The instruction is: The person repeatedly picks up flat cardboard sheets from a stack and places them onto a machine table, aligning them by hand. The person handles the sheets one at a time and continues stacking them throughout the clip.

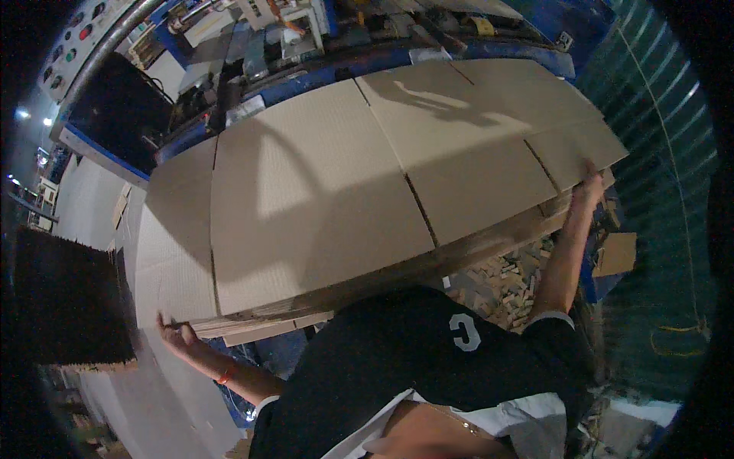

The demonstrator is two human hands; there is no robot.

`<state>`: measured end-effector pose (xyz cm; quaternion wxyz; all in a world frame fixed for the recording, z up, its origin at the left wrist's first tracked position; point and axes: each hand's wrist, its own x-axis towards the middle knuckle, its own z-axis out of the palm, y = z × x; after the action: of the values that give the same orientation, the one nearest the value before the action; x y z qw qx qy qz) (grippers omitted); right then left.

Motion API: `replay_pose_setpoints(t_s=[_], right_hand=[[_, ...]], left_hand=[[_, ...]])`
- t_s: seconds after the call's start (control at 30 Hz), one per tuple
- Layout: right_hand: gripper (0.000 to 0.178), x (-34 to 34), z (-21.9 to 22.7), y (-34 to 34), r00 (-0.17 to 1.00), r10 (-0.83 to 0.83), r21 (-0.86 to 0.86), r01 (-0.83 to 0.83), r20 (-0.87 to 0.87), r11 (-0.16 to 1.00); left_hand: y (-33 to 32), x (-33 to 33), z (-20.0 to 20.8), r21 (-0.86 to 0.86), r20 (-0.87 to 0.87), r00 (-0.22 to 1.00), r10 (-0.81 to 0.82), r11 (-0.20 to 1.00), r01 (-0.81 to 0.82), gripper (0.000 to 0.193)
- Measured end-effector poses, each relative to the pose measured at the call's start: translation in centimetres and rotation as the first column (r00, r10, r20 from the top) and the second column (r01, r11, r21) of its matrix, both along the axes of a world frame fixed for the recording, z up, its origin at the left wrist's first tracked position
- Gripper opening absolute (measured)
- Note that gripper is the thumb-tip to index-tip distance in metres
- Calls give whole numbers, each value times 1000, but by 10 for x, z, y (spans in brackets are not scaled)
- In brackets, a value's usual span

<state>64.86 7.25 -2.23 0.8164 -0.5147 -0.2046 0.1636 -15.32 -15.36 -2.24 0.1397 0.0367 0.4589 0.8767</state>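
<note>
A large flat brown cardboard box blank (321, 191), with creases and slots, lies on top of a stack of cardboard (489, 245) in front of me. At its near left corner is my left hand (177, 336), fingers apart beside the edge. Whether it touches the cardboard is hard to make out. My right hand (589, 186) closes on the near right edge of the blank, fingertips on the upper face. The underside of that grip is hidden.
Beyond the cardboard stands a blue machine (306, 80) with metal parts. A button panel (80, 38) is at the far left, a dark stack (69, 298) at the left. Cardboard scraps (505, 287) lie below the near edge. A green corrugated wall (661, 191) rises at the right.
</note>
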Motion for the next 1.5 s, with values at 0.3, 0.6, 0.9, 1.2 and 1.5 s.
replay_pose_setpoints(t_s=[0.3,0.6,0.9,1.2,1.5], right_hand=[[20,-139,29,-140,583,244,-134,-226,775,965],[38,-189,5,-121,-301,444,-534,-391,844,750],[59,-170,21,-37,-511,566,-719,-161,647,676],[72,-196,32,102,-468,654,-692,117,594,712],[59,-242,22,132,-209,705,-630,330,678,704]], left_hand=[[-9,68,6,-491,-613,691,-383,870,47,42],[53,192,31,-792,-465,-439,-769,583,-181,49],[101,170,34,-772,-448,-489,-748,600,-210,57],[224,152,31,-648,-660,-446,-605,759,-71,60],[318,128,3,-561,-714,-198,-671,718,-412,52]])
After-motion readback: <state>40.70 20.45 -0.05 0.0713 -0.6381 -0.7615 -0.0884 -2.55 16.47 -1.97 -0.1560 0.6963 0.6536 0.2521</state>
